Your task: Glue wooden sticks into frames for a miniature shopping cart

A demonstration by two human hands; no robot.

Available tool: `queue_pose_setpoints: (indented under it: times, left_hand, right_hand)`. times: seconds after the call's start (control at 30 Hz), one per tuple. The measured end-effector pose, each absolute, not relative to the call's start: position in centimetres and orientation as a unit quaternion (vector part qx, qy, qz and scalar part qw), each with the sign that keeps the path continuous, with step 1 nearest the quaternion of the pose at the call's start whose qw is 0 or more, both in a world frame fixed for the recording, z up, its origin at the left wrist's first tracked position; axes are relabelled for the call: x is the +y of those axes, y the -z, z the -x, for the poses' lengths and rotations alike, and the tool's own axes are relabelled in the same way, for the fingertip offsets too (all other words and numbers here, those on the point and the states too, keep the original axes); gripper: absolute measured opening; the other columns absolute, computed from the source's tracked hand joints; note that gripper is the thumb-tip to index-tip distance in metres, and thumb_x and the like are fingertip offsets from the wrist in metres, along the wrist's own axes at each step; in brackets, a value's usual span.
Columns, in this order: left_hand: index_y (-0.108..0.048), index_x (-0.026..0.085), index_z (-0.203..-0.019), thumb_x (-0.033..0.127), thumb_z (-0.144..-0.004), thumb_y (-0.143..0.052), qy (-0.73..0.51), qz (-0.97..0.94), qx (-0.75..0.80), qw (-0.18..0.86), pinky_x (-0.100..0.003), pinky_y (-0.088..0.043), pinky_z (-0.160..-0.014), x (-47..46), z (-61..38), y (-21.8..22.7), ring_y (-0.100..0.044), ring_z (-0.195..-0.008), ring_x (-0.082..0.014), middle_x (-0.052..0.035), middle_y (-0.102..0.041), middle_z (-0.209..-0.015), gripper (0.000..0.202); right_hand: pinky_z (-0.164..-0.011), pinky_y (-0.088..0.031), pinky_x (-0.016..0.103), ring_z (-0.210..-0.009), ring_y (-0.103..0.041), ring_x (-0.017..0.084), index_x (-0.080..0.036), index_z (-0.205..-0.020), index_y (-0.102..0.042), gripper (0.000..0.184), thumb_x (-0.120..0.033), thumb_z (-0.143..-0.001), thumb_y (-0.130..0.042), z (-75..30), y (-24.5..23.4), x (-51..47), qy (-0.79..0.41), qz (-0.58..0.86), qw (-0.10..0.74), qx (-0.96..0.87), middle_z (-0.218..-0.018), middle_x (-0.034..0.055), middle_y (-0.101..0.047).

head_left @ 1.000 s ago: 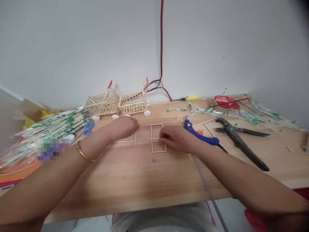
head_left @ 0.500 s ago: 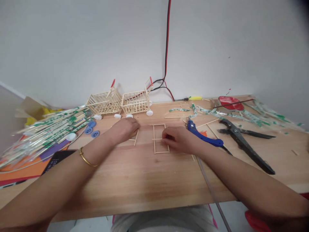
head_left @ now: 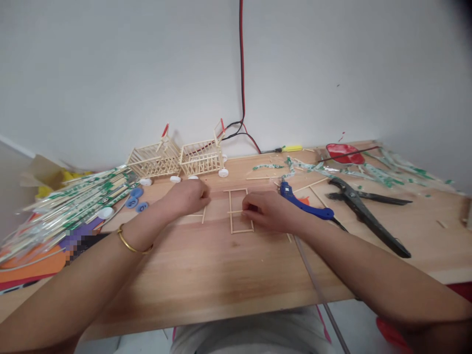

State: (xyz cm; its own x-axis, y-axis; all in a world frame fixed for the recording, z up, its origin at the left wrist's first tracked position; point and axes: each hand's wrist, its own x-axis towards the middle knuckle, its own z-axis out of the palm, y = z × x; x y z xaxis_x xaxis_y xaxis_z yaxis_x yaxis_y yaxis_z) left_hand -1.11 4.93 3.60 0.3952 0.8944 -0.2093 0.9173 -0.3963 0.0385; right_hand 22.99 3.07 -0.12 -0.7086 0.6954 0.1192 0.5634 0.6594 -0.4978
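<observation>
Near: front edge of the worktop [head_left: 206,290], well apart from the flat stick frame [head_left: 231,221] mid-worktop | right hand [head_left: 271,211]: fingers pinching the frame's crossbar [head_left: 236,212]; light, level pressure should hold it square | left hand [head_left: 186,196]: fingers curled over loose sticks [head_left: 204,215], grip cannot be told | glue gun [head_left: 306,207] just beside right wrist, limiting rightward room | back edge: two stick carts [head_left: 201,160]

Soft, fairly even light leaves the wall [head_left: 129,73] a muted grey, with 1 dark blur in the upper right corner. Diffuse shadows spread over the near worktop [head_left: 236,287]. Plastic wrappers [head_left: 379,176] show pale sheen. Wide-angle stretching enlarges the forearms [head_left: 81,275] toward the edges; fine detail looks soft, and blocky pixels cover 1 patch at left.
</observation>
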Motion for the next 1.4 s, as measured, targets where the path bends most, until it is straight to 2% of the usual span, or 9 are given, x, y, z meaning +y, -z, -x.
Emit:
queue_pose_setpoints:
  times: [0.2, 0.3, 0.53, 0.73, 0.83, 0.97, 1.1, 1.27, 1.4]
  left_hand:
    - [-0.064, 0.015, -0.07, 0.028, -0.072, -0.048, 0.092, -0.767, 0.633, 0.051, -0.028, -0.039, -0.056, 4.7, -0.5, -3.0, -0.057, -0.064, -0.0199, -0.0118, -0.066, -0.077, 0.02]
    - [-0.064, 0.015, -0.068, 0.028, -0.071, -0.05, 0.077, -0.757, 0.647, 0.041, -0.028, -0.04, -0.055, 4.9, -0.7, -2.7, -0.057, -0.061, -0.0192, -0.0127, -0.066, -0.073, 0.02]
    - [-0.063, 0.017, -0.066, 0.035, -0.069, -0.053, 0.072, -0.745, 0.659, 0.081, -0.025, -0.037, -0.053, 5.4, -0.4, -2.9, -0.054, -0.058, -0.0165, -0.0082, -0.064, -0.067, 0.021]
    - [-0.055, 0.017, -0.056, 0.037, -0.068, -0.051, 0.069, -0.753, 0.643, 0.12, -0.025, -0.029, -0.049, 6.0, 0.2, -2.8, -0.045, -0.05, -0.0131, -0.0015, -0.051, -0.051, 0.023]
    - [-0.05, 0.017, -0.054, 0.031, -0.068, -0.05, 0.038, -0.757, 0.634, 0.154, -0.024, -0.027, -0.048, 6.0, 1.0, -2.9, -0.042, -0.051, -0.0114, 0.0006, -0.048, -0.054, 0.02]
    - [-0.05, 0.017, -0.058, 0.024, -0.068, -0.046, -0.017, -0.77, 0.595, 0.229, -0.022, -0.028, -0.051, 5.3, 2.9, -3.1, -0.041, -0.054, -0.0099, 0.0027, -0.047, -0.057, 0.012]
    - [-0.054, 0.017, -0.061, 0.026, -0.067, -0.049, 0.011, -0.78, 0.565, 0.27, -0.021, -0.029, -0.054, 3.7, 4.5, -3.3, -0.043, -0.058, -0.0103, 0.0034, -0.05, -0.06, 0.012]
    - [-0.054, 0.018, -0.06, 0.022, -0.064, -0.051, 0.03, -0.78, 0.585, 0.22, -0.022, -0.027, -0.052, 1.5, 4.9, -3.2, -0.044, -0.056, -0.0106, 0.0036, -0.052, -0.058, 0.007]
    - [-0.051, 0.018, -0.058, 0.024, -0.066, -0.051, 0.038, -0.762, 0.612, 0.208, -0.023, -0.025, -0.049, 1.2, 5.2, -3.1, -0.044, -0.053, -0.0109, 0.0031, -0.051, -0.055, 0.011]
  right_hand:
    - [-0.062, -0.035, 0.023, -0.068, -0.052, 0.013, -0.016, -0.08, -0.059, 0.009, -0.022, -0.082, -0.052, -22.9, -0.3, 2.9, -0.212, 0.352, 0.147, -0.9, -0.077, 0.0035, -0.063]
    - [-0.062, -0.034, 0.023, -0.068, -0.052, 0.013, -0.017, -0.079, -0.058, 0.008, -0.021, -0.082, -0.052, -23.0, -0.3, 3.0, -0.206, 0.349, 0.148, -0.902, -0.076, 0.0029, -0.062]
    - [-0.062, -0.033, 0.023, -0.068, -0.052, 0.013, -0.017, -0.079, -0.058, 0.008, -0.022, -0.082, -0.052, -23.2, -0.3, 3.1, -0.198, 0.349, 0.153, -0.903, -0.077, 0.003, -0.062]
    - [-0.063, -0.034, 0.023, -0.068, -0.052, 0.013, -0.017, -0.08, -0.058, 0.009, -0.022, -0.083, -0.052, -23.2, -0.3, 3.2, -0.196, 0.346, 0.154, -0.905, -0.076, 0.0031, -0.062]
    - [-0.063, -0.034, 0.024, -0.068, -0.051, 0.013, -0.017, -0.08, -0.058, 0.009, -0.022, -0.083, -0.052, -23.3, -0.2, 3.3, -0.195, 0.344, 0.155, -0.905, -0.076, 0.0031, -0.062]
    - [-0.063, -0.034, 0.024, -0.068, -0.051, 0.013, -0.017, -0.08, -0.058, 0.01, -0.023, -0.084, -0.052, -23.4, 0.0, 3.4, -0.195, 0.341, 0.159, -0.906, -0.076, 0.0029, -0.061]
    - [-0.063, -0.034, 0.024, -0.067, -0.051, 0.013, -0.017, -0.08, -0.058, 0.01, -0.023, -0.083, -0.052, -23.4, 0.0, 3.4, -0.196, 0.338, 0.162, -0.906, -0.076, 0.0029, -0.062]
    - [-0.062, -0.034, 0.023, -0.066, -0.051, 0.013, -0.016, -0.078, -0.059, 0.01, -0.023, -0.083, -0.053, -23.3, 0.1, 3.5, -0.195, 0.34, 0.169, -0.904, -0.074, 0.0029, -0.062]
    - [-0.061, -0.033, 0.023, -0.065, -0.05, 0.012, -0.017, -0.077, -0.059, 0.01, -0.024, -0.082, -0.054, -23.4, 0.0, 3.6, -0.203, 0.349, 0.176, -0.898, -0.072, 0.0012, -0.061]
